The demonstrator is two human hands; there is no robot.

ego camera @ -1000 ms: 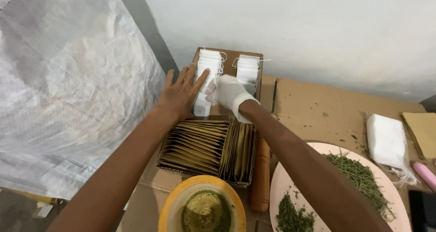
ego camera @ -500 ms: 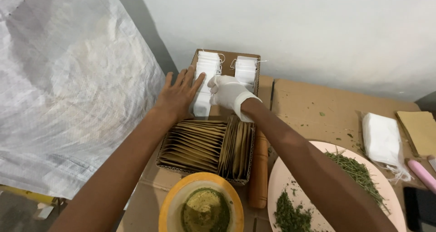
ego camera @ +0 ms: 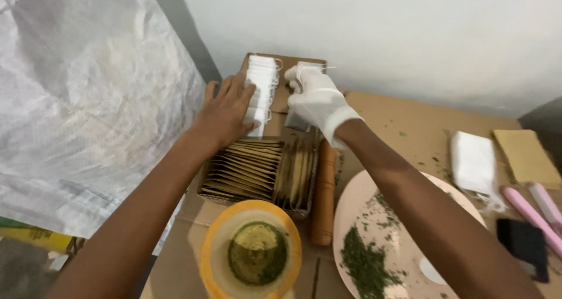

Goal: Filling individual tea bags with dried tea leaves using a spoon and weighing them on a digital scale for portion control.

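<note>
The gloved right hand [ego camera: 318, 100] pinches a small white filter bag [ego camera: 297, 121] between closed fingers, just clear of the cardboard box [ego camera: 280, 97] at twelve o'clock. The bare left hand [ego camera: 225, 113] lies flat, fingers open, on the left stack of bags [ego camera: 261, 83]. The bag looks featherlight, limp and easily creased; best held by an edge.

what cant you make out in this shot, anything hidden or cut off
All in the head view:
- Right stack of white bags: mostly hidden by the gloved right hand.
- Left hand fingertips: whether they pinch the left white stack is unclear.
- Pink plate: cut off by the bottom edge, partly covered by the right arm.
</note>
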